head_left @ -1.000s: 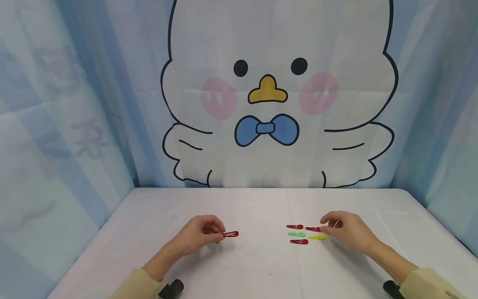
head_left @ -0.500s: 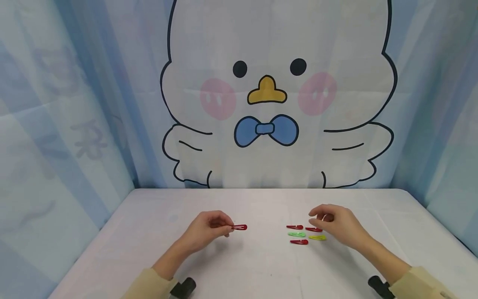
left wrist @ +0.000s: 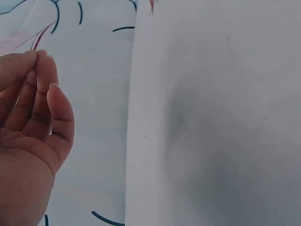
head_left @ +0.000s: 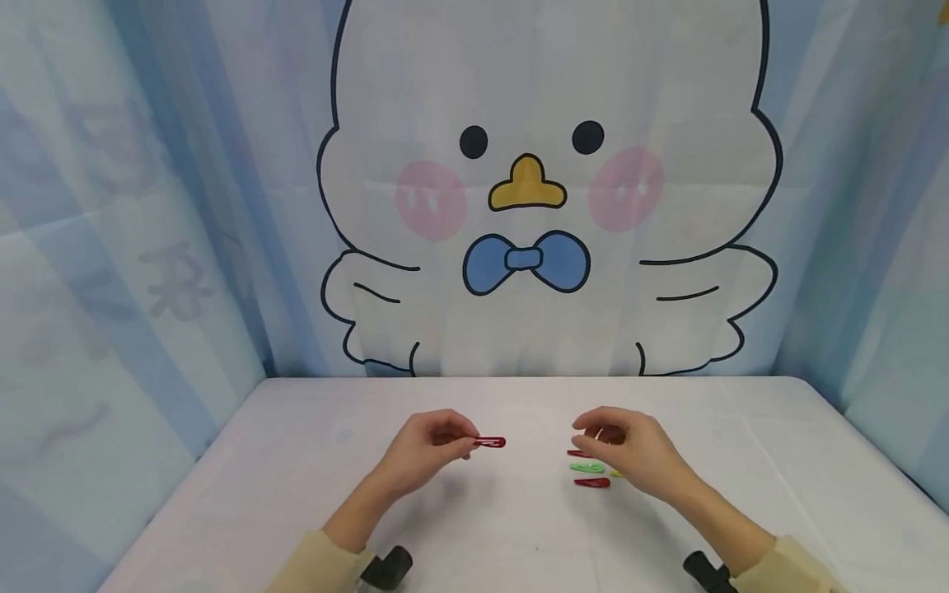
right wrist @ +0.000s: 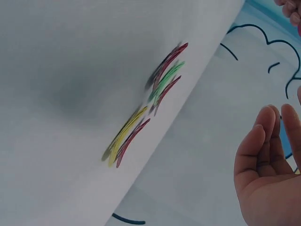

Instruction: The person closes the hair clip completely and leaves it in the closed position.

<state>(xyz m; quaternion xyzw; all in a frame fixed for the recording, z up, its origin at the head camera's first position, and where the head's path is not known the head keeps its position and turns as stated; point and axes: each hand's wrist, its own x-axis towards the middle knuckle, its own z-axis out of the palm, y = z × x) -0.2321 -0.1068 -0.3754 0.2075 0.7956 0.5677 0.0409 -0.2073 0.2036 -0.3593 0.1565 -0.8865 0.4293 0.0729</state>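
Note:
My left hand (head_left: 437,449) is raised over the table and pinches a red snap hair clip (head_left: 501,442) between thumb and fingertips, its free end pointing right. In the left wrist view the two parts of that clip (left wrist: 40,39) spread apart. My right hand (head_left: 633,453) hovers above the other clips, thumb and index finger apart, nothing held. Below it lie a green hair clip (head_left: 587,468), a red clip (head_left: 591,483) and a yellow clip (right wrist: 127,136). Another red clip (right wrist: 134,142) beside the yellow one is hidden by the right hand in the head view.
The white table (head_left: 511,519) ends at a back curtain (head_left: 526,329) printed with a cartoon bird. Pale blue curtains (head_left: 133,329) close off the sides. A black wrist device (head_left: 389,568) sits at each sleeve.
My left hand has moved right and away from me with the red hair clip. My right hand has left the right-hand red clip and moved left, toward the left hand.

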